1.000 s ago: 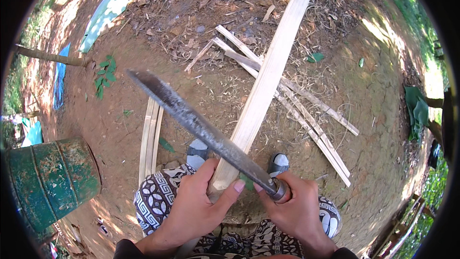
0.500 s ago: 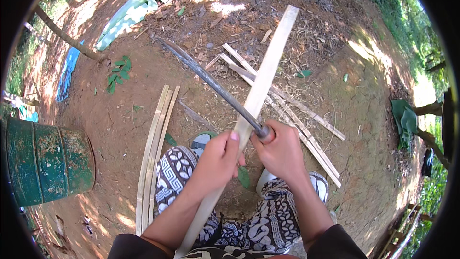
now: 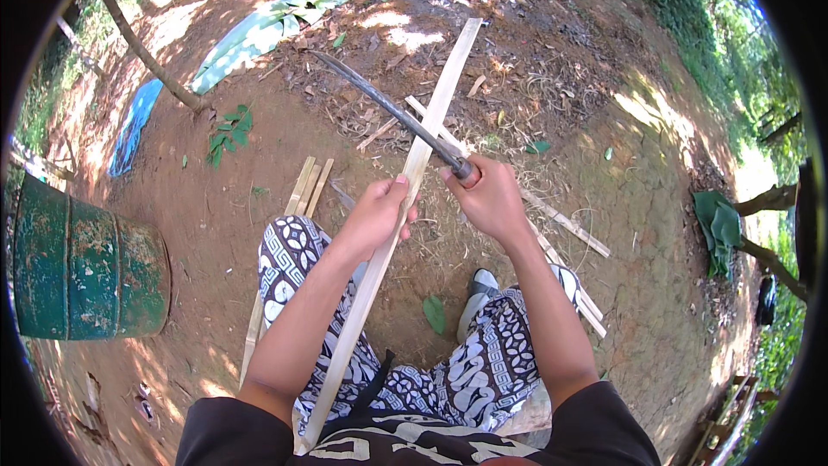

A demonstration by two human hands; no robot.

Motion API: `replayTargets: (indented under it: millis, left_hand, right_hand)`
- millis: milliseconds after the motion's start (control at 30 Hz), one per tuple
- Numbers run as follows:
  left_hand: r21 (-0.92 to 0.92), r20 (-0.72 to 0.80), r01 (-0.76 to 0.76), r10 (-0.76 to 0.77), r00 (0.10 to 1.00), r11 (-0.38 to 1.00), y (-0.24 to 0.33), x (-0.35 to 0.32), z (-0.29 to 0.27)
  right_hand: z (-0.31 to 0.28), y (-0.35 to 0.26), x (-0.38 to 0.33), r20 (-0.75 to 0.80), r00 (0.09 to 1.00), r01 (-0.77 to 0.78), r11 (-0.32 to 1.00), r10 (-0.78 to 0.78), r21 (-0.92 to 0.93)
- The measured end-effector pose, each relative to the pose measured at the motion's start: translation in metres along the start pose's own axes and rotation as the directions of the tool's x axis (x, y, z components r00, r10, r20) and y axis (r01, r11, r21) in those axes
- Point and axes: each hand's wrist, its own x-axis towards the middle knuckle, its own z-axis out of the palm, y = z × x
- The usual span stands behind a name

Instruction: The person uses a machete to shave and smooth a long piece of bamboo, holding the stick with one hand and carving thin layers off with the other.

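Farther out than a moment ago, the left hand [image 3: 377, 214] pinches a pale wooden strip [image 3: 376, 274] slanting from near left toward far right; the right hand [image 3: 490, 197] grips a machete [image 3: 388, 107] crossing it.

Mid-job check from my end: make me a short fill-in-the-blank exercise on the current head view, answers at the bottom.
1. The right hand grips the long, dark grey metal knife not by its blade but by its ____.
2. The long, flat, pale wooden strip in the left hand has its far end near the picture's ____ edge.
3. The round, rust-patched metal drum is painted ____.

Missing words: handle; top; green.
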Motion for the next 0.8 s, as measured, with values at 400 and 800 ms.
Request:
replayTargets:
  millis: [400, 800]
  left_hand:
    - [-0.138, 0.125, 0.073, -0.056, 0.991, 0.988, 0.005, -0.027, 0.023]
    - [-0.225, 0.297, -0.026, 0.094, 0.95, 0.974, -0.036, -0.041, -0.006]
  right_hand:
    - [0.011, 0.004, -0.009, -0.056, 0.969, 0.242, 0.97, -0.241, 0.02]
    - [0.014, 0.012, -0.035, 0.072, 0.988, 0.146, 0.985, -0.14, -0.092]
